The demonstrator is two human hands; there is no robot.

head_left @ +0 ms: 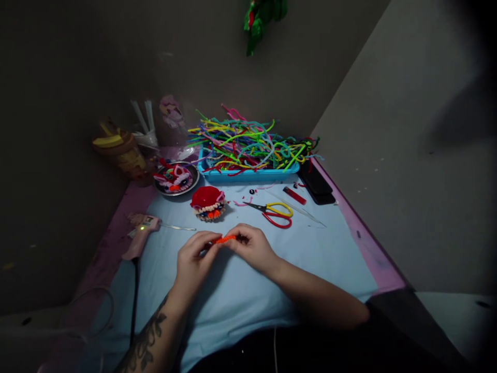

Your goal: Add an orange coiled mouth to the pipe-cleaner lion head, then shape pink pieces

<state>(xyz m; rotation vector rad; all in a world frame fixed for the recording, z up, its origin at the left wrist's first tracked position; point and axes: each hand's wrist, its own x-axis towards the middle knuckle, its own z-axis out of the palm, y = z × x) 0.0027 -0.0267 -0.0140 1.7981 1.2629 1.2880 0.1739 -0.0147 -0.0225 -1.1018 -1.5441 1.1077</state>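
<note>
Between both hands is a short orange pipe cleaner (225, 239), pinched at its two ends over the blue cloth. My left hand (196, 254) grips its left end with thumb and forefinger; my right hand (250, 246) has the right end. Fingers cover parts of it, so its full shape is hidden. Just beyond the hands stands a red-topped figure (208, 203) with a fuzzy cream, blue and orange front and pink ears. Scissors (274, 212) with one yellow and one red handle lie open beyond my right hand.
A pink glue gun (142, 235) with a lit light lies left, its cord running toward me. At the back are a blue tray (248, 176) heaped with pipe cleaners and a metal bowl (196, 181) holding a similar figure. A red lighter (294, 195) and black phone (316, 184) lie right.
</note>
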